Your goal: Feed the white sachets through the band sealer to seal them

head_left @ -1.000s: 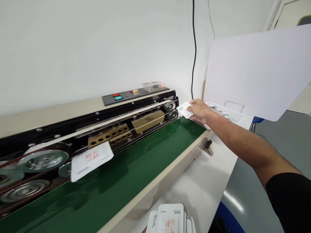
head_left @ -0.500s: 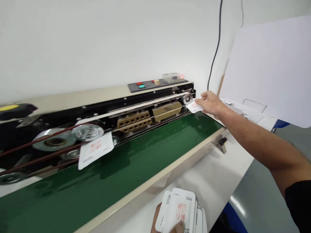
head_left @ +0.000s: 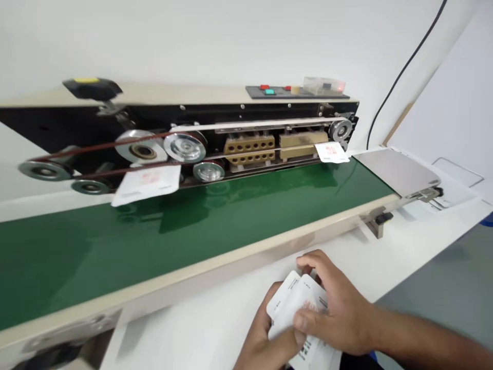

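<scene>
My left hand (head_left: 265, 334) is wrapped round a fanned stack of white pouches (head_left: 287, 308) with red print, low in front of the machine. On the stack's right side, my right hand (head_left: 339, 303) grips the pouches too, its thumb on the top one. One white pouch (head_left: 332, 152) is caught at the right end of the sealing machine (head_left: 285, 110), by the metal wheel. Another pouch (head_left: 150, 184) sticks out at the left wheels, over the green conveyor belt (head_left: 231, 216).
A black knob (head_left: 92, 88) rises at the machine's left, and coloured buttons (head_left: 269, 91) sit on top. A metal plate (head_left: 400, 167) adjoins the belt's right end. The white table (head_left: 208, 313) lies in front, and a black cable (head_left: 404, 72) hangs along the wall.
My right hand has come back from the machine's right end to the stack, leaving a pouch there. The left pouch has moved further left along the machine. The view has shifted.
</scene>
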A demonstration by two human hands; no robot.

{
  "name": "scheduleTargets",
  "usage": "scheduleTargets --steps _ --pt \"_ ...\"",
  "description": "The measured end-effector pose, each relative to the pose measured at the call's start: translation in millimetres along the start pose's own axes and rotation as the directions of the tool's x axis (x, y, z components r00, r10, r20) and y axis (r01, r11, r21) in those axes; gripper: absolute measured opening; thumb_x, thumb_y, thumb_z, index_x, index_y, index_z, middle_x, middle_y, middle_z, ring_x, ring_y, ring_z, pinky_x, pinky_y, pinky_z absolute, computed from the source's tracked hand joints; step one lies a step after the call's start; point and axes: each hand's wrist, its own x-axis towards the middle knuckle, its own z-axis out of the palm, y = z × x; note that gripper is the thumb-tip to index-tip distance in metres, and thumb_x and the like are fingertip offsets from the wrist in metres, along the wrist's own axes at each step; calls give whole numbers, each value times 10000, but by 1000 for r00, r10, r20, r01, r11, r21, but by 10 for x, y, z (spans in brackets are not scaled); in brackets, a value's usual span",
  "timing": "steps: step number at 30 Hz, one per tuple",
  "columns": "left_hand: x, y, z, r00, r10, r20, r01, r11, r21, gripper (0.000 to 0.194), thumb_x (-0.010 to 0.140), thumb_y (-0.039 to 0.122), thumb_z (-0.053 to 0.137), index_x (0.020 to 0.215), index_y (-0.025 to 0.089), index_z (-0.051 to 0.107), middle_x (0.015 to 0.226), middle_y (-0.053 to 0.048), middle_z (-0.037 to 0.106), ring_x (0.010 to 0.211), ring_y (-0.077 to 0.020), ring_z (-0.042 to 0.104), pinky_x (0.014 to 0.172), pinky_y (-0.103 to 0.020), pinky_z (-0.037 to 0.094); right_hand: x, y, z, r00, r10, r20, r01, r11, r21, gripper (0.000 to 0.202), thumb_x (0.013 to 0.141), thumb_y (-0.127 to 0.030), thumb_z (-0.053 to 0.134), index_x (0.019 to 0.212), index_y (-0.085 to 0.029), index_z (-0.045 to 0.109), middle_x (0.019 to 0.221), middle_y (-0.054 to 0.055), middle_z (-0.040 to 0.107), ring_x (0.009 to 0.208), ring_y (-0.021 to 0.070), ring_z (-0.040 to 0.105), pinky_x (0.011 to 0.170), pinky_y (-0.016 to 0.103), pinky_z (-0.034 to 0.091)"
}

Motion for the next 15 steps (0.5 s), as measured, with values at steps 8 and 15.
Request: scheduleTargets --steps 8,15 --pt "75 -35 -35 984 103 148 -113 991 65 647 684 369 860 1242 230 563 1016 -83 702 985 -257 622 849 -377 443 -7 76 38 980 172 99 -190 959 210 356 872 -460 609 1113 -201 565 1033 68 620 882 224 612 753 340 516" --pt "124 -48 14 993 91 73 -94 995 45 895 505 323 939 1309 201 566 951 -94 701 803 -261 638 770 -394 478 -72 131 199 899 431 -78 -381 856 349 443 853 -618 607 1084 -245 554 866 34 667 795 245 646 664 323 540"
